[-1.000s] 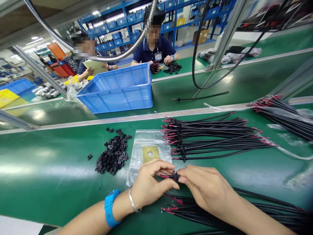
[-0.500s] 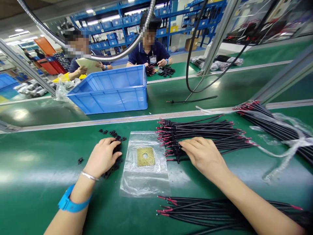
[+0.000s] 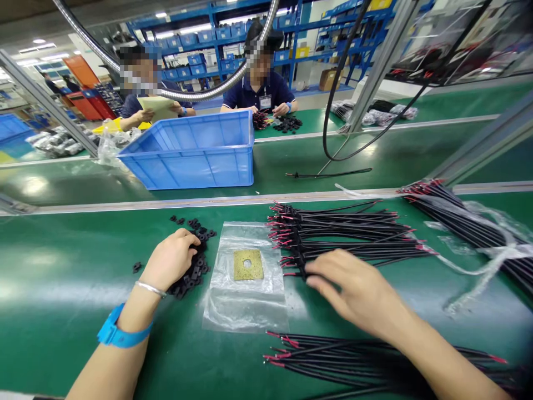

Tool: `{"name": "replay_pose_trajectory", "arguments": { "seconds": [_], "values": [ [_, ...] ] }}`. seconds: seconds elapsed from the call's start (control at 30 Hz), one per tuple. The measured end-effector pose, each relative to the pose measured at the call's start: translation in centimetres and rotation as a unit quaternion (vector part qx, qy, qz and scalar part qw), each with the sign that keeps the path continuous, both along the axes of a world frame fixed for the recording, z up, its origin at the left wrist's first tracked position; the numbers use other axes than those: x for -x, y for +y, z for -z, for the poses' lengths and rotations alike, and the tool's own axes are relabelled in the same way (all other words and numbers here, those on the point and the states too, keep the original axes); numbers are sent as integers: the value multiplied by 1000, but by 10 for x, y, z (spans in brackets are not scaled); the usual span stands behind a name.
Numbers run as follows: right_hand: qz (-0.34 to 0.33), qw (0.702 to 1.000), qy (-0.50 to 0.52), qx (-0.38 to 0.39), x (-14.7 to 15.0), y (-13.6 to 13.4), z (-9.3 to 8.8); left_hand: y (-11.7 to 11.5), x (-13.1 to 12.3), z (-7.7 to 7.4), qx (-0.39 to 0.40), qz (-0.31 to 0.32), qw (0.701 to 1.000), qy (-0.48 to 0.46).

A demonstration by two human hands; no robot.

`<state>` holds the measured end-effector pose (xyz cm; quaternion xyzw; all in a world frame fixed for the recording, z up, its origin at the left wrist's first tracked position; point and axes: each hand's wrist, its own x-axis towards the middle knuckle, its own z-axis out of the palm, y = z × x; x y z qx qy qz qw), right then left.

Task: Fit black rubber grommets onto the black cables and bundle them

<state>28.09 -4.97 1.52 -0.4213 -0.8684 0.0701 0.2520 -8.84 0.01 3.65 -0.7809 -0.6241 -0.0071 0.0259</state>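
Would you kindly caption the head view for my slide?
Left hand at small black parts; right hand at black, red-ended cables.

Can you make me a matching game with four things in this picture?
Things:
1. Left hand
2. Right hand
3. Square piece
4. Tub

Clues:
A. Yellow, with a hole in it
B. Near the upper bunch of black cables
C. Big and blue
D. Reaching into the pile of small black parts

Right pairs: 1-D, 2-B, 3-A, 4-C
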Motion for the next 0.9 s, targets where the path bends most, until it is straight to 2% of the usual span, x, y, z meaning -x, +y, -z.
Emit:
{"name": "replay_pose_trajectory", "arguments": {
  "seconds": [0.03,0.1,0.17,0.27,0.37,0.43,0.47,0.57,0.63,0.7,0.77,0.8,0.83,0.9],
  "values": [
    [-47,995,-25,84,4,-9,-5,0,-1,0,0,1,1000,9],
    [-101,961,-90,240,13,-26,-12,0,-3,1,-4,4,1000,23],
    [-106,933,-133,319,20,-37,-15,1,-5,1,-15,12,1000,23],
    [-107,928,-143,328,24,-42,-15,2,-7,-2,-45,21,998,-28],
    [-116,932,-143,313,21,-43,-13,-1,-13,-8,-47,-4,986,-161],
    [-124,934,-142,304,19,-42,-12,-4,-21,-10,10,-36,946,-323],
    [-130,935,-137,301,19,-42,-11,-6,-26,-10,52,-49,906,-418],
    [-129,942,-101,291,18,-37,-12,-11,-41,-7,163,-70,742,-647],
    [-114,952,-62,277,17,-32,-13,-14,-49,-3,211,-89,658,-718],
    [-95,962,-15,256,16,-27,-14,-17,-56,0,258,-104,606,-745],
    [-81,968,21,235,15,-23,-15,-20,-61,2,285,-106,582,-754],
    [-75,971,33,225,15,-22,-15,-22,-63,4,287,-103,582,-754],
    [-72,973,42,216,15,-21,-15,-23,-66,6,281,-99,590,-750],
    [-70,976,57,197,14,-20,-14,-25,-71,10,261,-92,629,-727]
  ]
}}
